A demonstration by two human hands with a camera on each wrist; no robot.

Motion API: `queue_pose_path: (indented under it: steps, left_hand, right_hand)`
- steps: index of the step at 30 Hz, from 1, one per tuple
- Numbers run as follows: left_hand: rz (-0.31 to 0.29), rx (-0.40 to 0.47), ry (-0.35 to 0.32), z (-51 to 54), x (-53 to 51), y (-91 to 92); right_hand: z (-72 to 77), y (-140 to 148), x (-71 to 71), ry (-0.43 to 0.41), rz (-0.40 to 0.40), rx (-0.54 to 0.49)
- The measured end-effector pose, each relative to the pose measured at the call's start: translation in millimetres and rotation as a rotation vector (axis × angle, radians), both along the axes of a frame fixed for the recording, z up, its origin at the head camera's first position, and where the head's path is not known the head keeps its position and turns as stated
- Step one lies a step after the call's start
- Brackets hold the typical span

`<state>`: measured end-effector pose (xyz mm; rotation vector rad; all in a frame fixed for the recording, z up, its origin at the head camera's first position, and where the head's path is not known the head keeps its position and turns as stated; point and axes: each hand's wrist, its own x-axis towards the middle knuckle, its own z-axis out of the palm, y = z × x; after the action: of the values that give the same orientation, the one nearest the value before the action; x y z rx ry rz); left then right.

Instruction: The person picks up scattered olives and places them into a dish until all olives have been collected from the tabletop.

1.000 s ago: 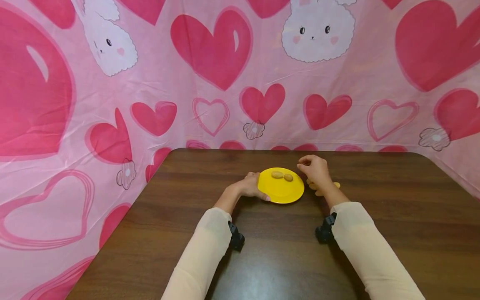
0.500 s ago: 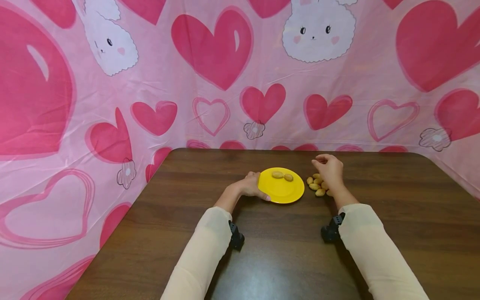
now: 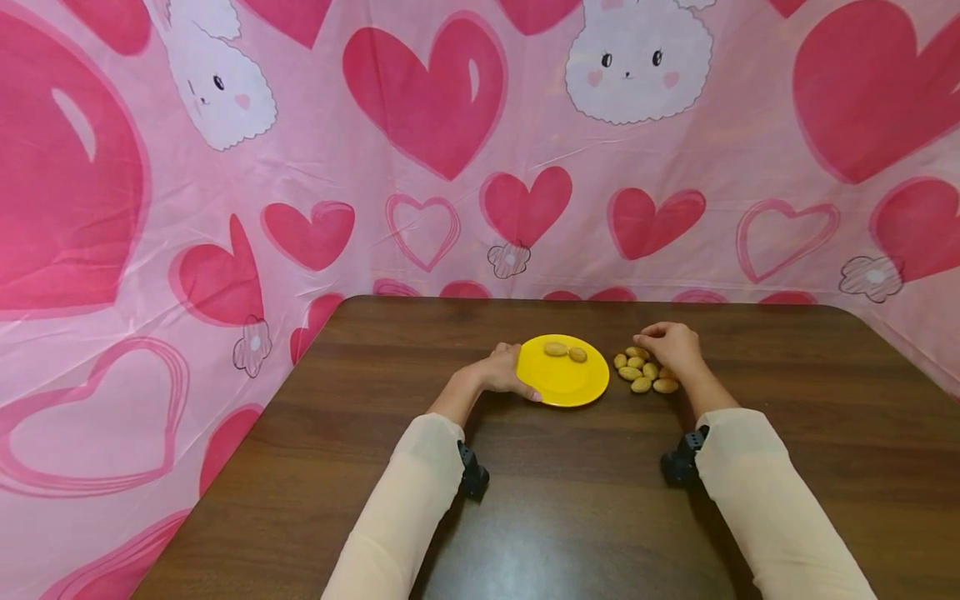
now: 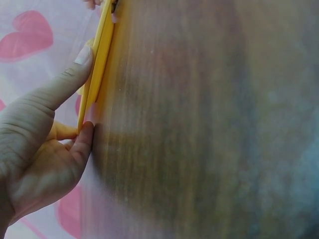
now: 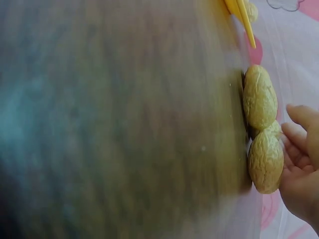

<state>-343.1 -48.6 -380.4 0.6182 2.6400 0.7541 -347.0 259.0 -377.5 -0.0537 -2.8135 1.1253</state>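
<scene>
- One plate (image 3: 562,386), two potatoes (image 3: 556,349) on it
- About eight more visible on the worktop (image 3: 555,508)
- Left hand (image 3: 498,372) grips the plate
- Right hand (image 3: 677,350): fingers narrowly parted; touch unclear

The head view is evenly bright, with pale glare low on the dark brown wood-grain bench (image 3: 555,500) and soft shadows beside the cream fabric sleeves (image 3: 772,500). Both wrist views are hazier, the bench blurred; in the right, wrinkled tan oval pieces (image 5: 260,97) look sharper.
</scene>
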Motion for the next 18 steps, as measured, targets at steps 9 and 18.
queue_pose_path:
  steps: [9,18]
  left_hand:
    - [-0.002,0.01,-0.009,-0.8,-0.5,-1.0]
    - [-0.01,0.004,0.003,-1.4,-1.4,-1.1]
  right_hand:
    - [0.1,5.5,1.8,-0.095,0.101,0.062]
    - [1.2,6.6,1.7,-0.096,0.139,0.093]
